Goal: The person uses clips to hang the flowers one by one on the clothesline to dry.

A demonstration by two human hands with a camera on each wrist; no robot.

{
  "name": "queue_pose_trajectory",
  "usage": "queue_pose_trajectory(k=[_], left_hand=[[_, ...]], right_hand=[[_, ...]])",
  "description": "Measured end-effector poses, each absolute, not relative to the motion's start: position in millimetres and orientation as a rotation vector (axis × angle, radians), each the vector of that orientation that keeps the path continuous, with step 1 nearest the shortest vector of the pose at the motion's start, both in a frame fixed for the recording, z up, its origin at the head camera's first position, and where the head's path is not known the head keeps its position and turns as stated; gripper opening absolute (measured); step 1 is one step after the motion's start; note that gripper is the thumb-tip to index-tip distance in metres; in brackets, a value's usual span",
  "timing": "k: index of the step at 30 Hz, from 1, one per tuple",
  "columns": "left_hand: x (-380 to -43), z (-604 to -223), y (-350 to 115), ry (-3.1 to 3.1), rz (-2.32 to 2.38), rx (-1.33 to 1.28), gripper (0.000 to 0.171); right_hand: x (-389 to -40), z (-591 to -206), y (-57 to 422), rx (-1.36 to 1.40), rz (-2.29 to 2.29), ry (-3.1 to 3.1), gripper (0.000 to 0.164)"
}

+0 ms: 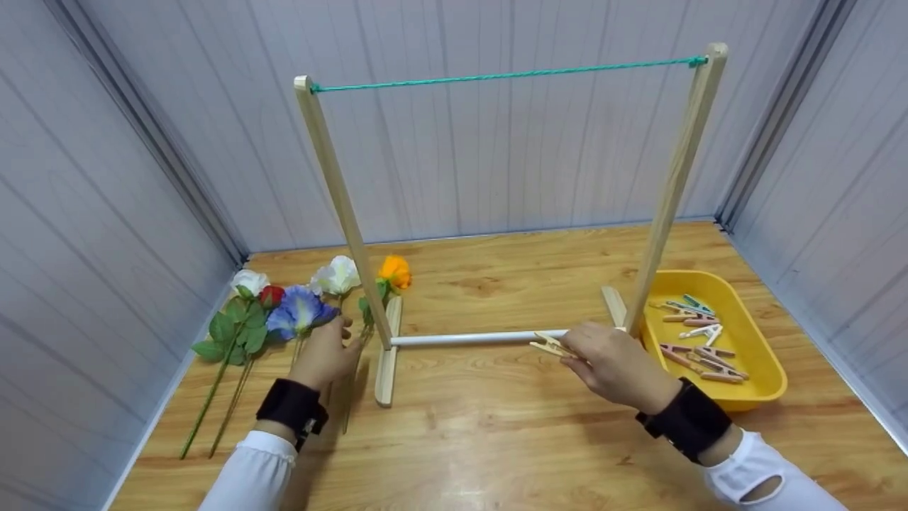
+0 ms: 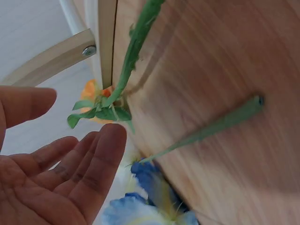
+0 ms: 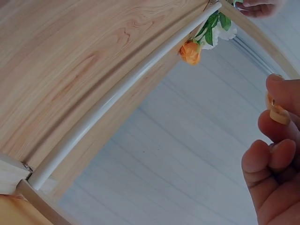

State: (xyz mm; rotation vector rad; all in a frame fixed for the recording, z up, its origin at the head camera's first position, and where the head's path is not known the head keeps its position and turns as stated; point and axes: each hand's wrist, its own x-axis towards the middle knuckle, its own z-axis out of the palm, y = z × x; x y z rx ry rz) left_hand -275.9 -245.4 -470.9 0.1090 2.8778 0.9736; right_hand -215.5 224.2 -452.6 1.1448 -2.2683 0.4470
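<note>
My right hand (image 1: 617, 362) pinches a pale yellow clothespin (image 1: 552, 346) between thumb and forefinger, over the right end of the stand's white bar (image 1: 475, 338). In the right wrist view the clothespin (image 3: 280, 115) shows end-on at the fingertips. On the left, my left hand (image 1: 328, 356) hovers among the flower stems with relaxed, parted fingers and nothing in its grasp. Just past its fingertips lies a blue-purple flower (image 1: 294, 312). An orange flower (image 1: 394, 272) lies behind the stand's left post, its green stem (image 2: 136, 47) close to the left hand in the left wrist view.
A wooden stand with a left post (image 1: 340, 191) and right post (image 1: 677, 184) carries a green string (image 1: 496, 76) across its top. Right of it, a yellow tray (image 1: 762, 355) holds several clothespins. White flowers (image 1: 339, 275) and a red rose (image 1: 271, 296) lie at left.
</note>
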Motion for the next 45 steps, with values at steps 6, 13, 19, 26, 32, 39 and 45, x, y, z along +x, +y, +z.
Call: queue_pose_trajectory(k=[6, 13, 19, 26, 32, 39, 45], left_hand=[[-281, -478, -240, 2.780, 1.003, 0.142, 0.054], [-281, -486, -239, 2.747, 1.055, 0.135, 0.032], [-278, -488, -241, 2.742, 1.102, 0.166, 0.011], [-279, -478, -248, 2.679, 1.299, 0.178, 0.033], [-277, -458, -259, 2.603, 1.599, 0.294, 0.042], [-275, -444, -254, 2.629, 1.877, 0.401, 0.029], [-274, -440, -245, 2.791, 1.961, 0.565, 0.032]], right_hand=[[-214, -453, 224, 1.171, 0.460, -2.270, 0.028], [-213, -454, 226, 1.170, 0.478, -2.300, 0.024], [-213, -454, 226, 1.146, 0.445, -2.292, 0.026], [-212, -454, 226, 1.147, 0.468, -2.307, 0.026], [-214, -454, 225, 1.156, 0.467, -2.292, 0.024], [-215, -456, 225, 1.166, 0.467, -2.270, 0.025], [-215, -454, 224, 1.167, 0.474, -2.285, 0.025]])
